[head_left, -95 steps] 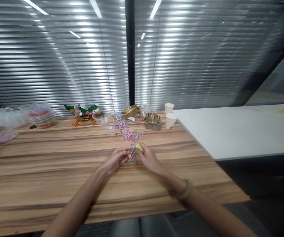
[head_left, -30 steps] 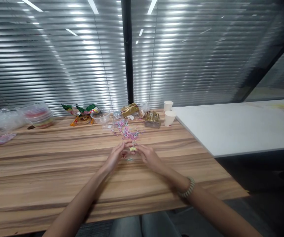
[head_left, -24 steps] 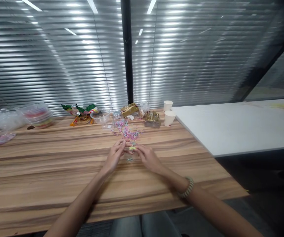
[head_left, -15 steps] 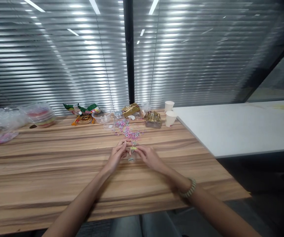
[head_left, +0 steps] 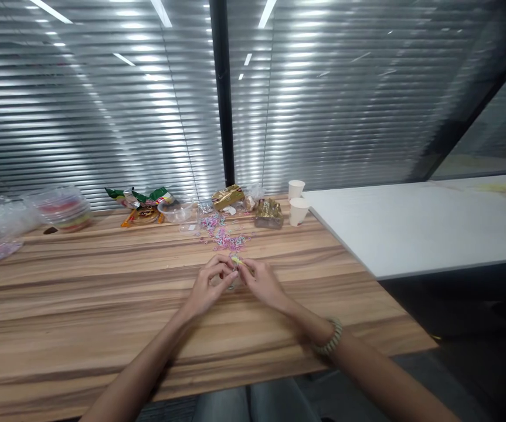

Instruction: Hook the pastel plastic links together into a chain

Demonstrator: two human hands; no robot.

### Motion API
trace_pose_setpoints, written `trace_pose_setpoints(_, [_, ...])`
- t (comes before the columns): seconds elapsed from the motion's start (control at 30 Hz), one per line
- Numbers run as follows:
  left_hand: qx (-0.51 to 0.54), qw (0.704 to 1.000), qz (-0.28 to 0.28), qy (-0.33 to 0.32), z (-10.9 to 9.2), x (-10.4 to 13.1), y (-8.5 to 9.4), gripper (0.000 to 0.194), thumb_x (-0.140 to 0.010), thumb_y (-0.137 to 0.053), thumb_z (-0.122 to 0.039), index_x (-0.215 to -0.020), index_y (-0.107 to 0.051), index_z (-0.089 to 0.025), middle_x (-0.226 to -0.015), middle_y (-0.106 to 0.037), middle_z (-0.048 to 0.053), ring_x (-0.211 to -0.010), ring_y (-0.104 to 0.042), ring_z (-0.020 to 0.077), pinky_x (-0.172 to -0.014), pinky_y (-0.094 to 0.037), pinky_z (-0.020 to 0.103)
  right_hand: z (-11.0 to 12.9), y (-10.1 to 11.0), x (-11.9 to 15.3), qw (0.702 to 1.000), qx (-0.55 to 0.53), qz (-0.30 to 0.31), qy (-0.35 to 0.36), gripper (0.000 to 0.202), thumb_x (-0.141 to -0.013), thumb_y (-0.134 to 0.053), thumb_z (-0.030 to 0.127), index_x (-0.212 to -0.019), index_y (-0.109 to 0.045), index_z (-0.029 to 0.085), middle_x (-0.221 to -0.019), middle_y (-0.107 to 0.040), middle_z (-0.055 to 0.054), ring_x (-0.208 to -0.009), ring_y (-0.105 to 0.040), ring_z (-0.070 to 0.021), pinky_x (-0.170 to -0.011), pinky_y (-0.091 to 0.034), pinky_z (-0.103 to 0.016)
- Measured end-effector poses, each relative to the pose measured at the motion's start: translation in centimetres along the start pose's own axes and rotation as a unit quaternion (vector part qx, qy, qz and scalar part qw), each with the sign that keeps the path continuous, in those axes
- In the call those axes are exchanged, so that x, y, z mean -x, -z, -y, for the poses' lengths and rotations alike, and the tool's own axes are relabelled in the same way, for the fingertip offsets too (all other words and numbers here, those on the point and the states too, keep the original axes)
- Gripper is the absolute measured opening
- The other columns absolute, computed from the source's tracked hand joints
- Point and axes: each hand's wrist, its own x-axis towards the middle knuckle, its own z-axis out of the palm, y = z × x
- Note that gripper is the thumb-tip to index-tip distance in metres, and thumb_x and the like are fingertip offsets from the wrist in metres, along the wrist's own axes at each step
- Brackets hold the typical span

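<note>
My left hand (head_left: 210, 285) and my right hand (head_left: 263, 285) meet over the wooden table (head_left: 103, 316), fingertips almost touching. A small yellow piece (head_left: 236, 259) sits between them; its exact kind is too small to make out. My right thumb and fingers pinch it, while the left thumb and forefinger close on its other side. Just below the fingertips, a small pale green piece (head_left: 231, 287) lies on the wood, partly covered. Beyond my hands spreads a loose pile of tiny pink, purple and green pieces (head_left: 227, 239). A beaded bracelet (head_left: 329, 339) circles my right wrist.
Along the back stand a clear plastic bowl (head_left: 176, 212), green snack wrappers (head_left: 158, 196), a gold packet (head_left: 228, 197), a clear box with gold wrapping (head_left: 269, 214) and two paper cups (head_left: 298, 211). Stacked tubs (head_left: 63, 210) and plastic bags (head_left: 0, 223) lie left. A white table (head_left: 415, 228) adjoins right.
My left fingers have shifted from lying fairly straight to curling in, with the thumb now up against the yellow piece. The right hand keeps its pinch. The whole view has shifted slightly.
</note>
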Motion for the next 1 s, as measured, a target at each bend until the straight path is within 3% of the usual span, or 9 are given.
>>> trace_pose_setpoints(0.1, [0.002,0.999,0.041,0.002,0.0,-0.1,0.1,0.018,-0.078,-0.055,-0.029,-0.069,-0.065,-0.017,-0.083,-0.06,0.006,-0.085,-0.051,0.018,-0.081,-0.036,0.029,0.2,0.0,-0.1,0.994,-0.097,0.013,-0.046,0.038,-0.087,-0.037,0.035,-0.055,-0.046,0.016,-0.048,-0.043,0.002,-0.047,-0.04,-0.0087,-0.047,-0.03,-0.02])
trace_pose_setpoints(0.23, [0.159,0.979,0.025,0.128,0.7,-0.4,-0.1,0.026,-0.078,-0.053,-0.035,-0.064,-0.059,-0.014,-0.065,-0.055,0.003,-0.063,-0.048,0.0125,-0.061,-0.036,0.023,0.6,0.4,-0.2,0.985,-0.164,0.038,-0.022,0.038,-0.088,-0.034,0.038,-0.06,-0.045,0.016,-0.05,-0.041,0.003,-0.047,-0.038,-0.008,-0.049,-0.032,-0.019])
trace_pose_setpoints(0.33, [0.322,0.921,-0.013,0.217,1.4,-0.6,-0.4,0.026,-0.073,-0.057,-0.036,-0.062,-0.053,-0.013,-0.058,-0.048,0.0,-0.054,-0.043,0.0092,-0.05,-0.032,0.021,0.6,0.8,-0.1,0.992,-0.097,0.06,0.051,0.033,-0.089,-0.035,0.033,-0.067,-0.052,0.016,-0.06,-0.051,0.0,-0.055,-0.044,-0.0093,-0.055,-0.035,-0.019])
trace_pose_setpoints(0.43, [0.406,0.874,-0.041,0.266,1.8,-0.6,-0.4,0.018,-0.07,-0.062,-0.028,-0.066,-0.054,-0.013,-0.059,-0.048,-0.001,-0.054,-0.043,0.0075,-0.049,-0.032,0.019,0.0,1.0,0.0,0.99,-0.024,0.076,0.115,0.026,-0.089,-0.037,0.025,-0.081,-0.059,0.016,-0.072,-0.059,-0.002,-0.063,-0.051,-0.0108,-0.061,-0.037,-0.02])
trace_pose_setpoints(0.57, [0.456,0.844,-0.063,0.275,1.8,-0.5,-0.1,0.011,-0.069,-0.064,-0.02,-0.07,-0.057,-0.012,-0.064,-0.051,-0.001,-0.056,-0.045,0.0062,-0.049,-0.034,0.017,-1.3,1.0,0.0,0.981,0.054,0.064,0.177,0.024,-0.088,-0.038,0.018,-0.096,-0.06,0.018,-0.085,-0.063,-0.004,-0.071,-0.055,-0.0122,-0.064,-0.039,-0.02])
trace_pose_setpoints(0.7, [0.471,0.831,-0.071,0.289,1.6,-0.5,0.0,0.012,-0.069,-0.065,-0.021,-0.07,-0.057,-0.012,-0.064,-0.051,-0.001,-0.055,-0.045,0.0056,-0.048,-0.033,0.017,-2.0,1.1,-0.2,0.968,0.121,0.059,0.211,0.025,-0.088,-0.036,0.018,-0.095,-0.061,0.018,-0.08,-0.061,-0.005,-0.07,-0.054,-0.0129,-0.061,-0.037,-0.021])
trace_pose_setpoints(0.77, [0.448,0.843,-0.06,0.292,1.4,-0.6,0.2,0.015,-0.068,-0.065,-0.025,-0.07,-0.057,-0.013,-0.062,-0.049,-0.002,-0.054,-0.043,0.0054,-0.048,-0.032,0.016,-1.9,1.2,-0.2,0.97,0.114,0.05,0.21,0.025,-0.088,-0.036,0.019,-0.093,-0.06,0.017,-0.078,-0.06,-0.005,-0.07,-0.053,-0.0132,-0.062,-0.037,-0.022])
trace_pose_setpoints(0.93, [0.195,0.959,0.01,0.204,0.7,-0.8,0.6,0.021,-0.068,-0.065,-0.033,-0.069,-0.058,-0.013,-0.063,-0.051,-0.002,-0.057,-0.042,0.0073,-0.052,-0.031,0.018,-1.1,0.8,-0.3,0.996,-0.052,0.005,0.079,0.024,-0.088,-0.037,0.026,-0.083,-0.057,0.016,-0.073,-0.058,-0.002,-0.065,-0.05,-0.0109,-0.061,-0.037,-0.021])
trace_pose_setpoints(1.0, [0.102,0.98,0.048,0.164,0.4,-0.7,0.8,0.024,-0.07,-0.062,-0.036,-0.067,-0.058,-0.013,-0.063,-0.053,-0.001,-0.06,-0.045,0.0097,-0.056,-0.033,0.02,-1.0,0.5,-0.4,0.992,-0.12,0.007,0.026,0.028,-0.088,-0.037,0.033,-0.072,-0.053,0.016,-0.063,-0.05,0.001,-0.058,-0.045,-0.0093,-0.056,-0.034,-0.02])
